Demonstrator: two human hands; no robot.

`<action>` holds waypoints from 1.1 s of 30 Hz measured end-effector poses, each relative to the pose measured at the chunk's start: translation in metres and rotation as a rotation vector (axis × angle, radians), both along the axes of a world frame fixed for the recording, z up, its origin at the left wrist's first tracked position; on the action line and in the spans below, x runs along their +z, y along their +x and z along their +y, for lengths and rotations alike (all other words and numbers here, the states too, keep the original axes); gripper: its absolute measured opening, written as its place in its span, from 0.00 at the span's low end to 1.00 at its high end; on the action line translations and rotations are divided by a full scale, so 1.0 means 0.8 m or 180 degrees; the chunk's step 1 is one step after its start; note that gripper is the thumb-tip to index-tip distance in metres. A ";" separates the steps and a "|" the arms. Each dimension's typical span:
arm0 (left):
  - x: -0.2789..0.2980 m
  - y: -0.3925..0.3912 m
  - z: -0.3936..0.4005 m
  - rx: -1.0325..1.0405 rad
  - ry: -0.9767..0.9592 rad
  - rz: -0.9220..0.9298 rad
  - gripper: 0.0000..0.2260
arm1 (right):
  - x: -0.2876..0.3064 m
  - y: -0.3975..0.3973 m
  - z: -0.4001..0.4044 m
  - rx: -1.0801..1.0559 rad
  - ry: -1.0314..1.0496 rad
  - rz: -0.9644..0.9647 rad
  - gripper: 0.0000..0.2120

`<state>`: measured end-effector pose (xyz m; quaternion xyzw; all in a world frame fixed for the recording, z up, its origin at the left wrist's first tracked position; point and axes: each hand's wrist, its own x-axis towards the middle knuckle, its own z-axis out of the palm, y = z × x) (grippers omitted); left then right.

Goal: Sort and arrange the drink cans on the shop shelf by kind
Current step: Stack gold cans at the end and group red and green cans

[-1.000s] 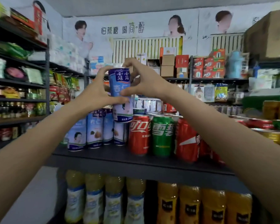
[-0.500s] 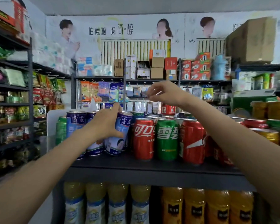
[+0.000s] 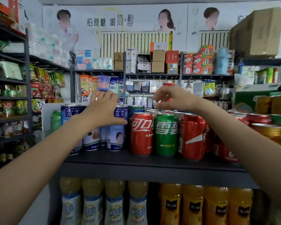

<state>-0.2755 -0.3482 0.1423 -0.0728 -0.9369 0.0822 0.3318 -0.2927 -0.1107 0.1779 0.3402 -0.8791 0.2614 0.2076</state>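
Even bright light; soft blur, edges warped.

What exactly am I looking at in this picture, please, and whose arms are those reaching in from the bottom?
There is no machine here: a person wears a wide-angle camera on the head, so you see their own two arms reaching forward toward a shop shelf.

On the shelf stand drink cans: tall blue-and-white cans on the left, then a red cola can, a green soda can and another red can. Bottles of yellow and orange drink stand on the level below.

The left hand lies open with straight fingers against the blue-and-white cans, gripping nothing. The right hand hovers above the cans further back, fingers loosely curled; a red can top shows behind it, but I cannot tell whether the hand holds it.
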 end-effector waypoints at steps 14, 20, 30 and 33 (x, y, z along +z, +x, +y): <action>0.046 0.001 0.216 -0.2211 0.0961 -0.0566 0.23 | 0.018 0.044 0.227 -0.1184 0.0224 0.0081 0.09; 0.057 -0.012 0.296 -0.2007 0.0638 -0.0875 0.12 | 0.018 0.032 0.305 -0.1356 0.0669 0.0170 0.08; 0.080 -0.037 0.368 -0.1344 0.0169 -0.1910 0.15 | 0.037 -0.025 0.341 -0.1470 0.1896 -0.0465 0.17; 0.080 -0.039 0.378 -0.1358 0.0061 -0.2018 0.14 | 0.025 -0.031 0.345 -0.1533 0.1893 -0.0617 0.20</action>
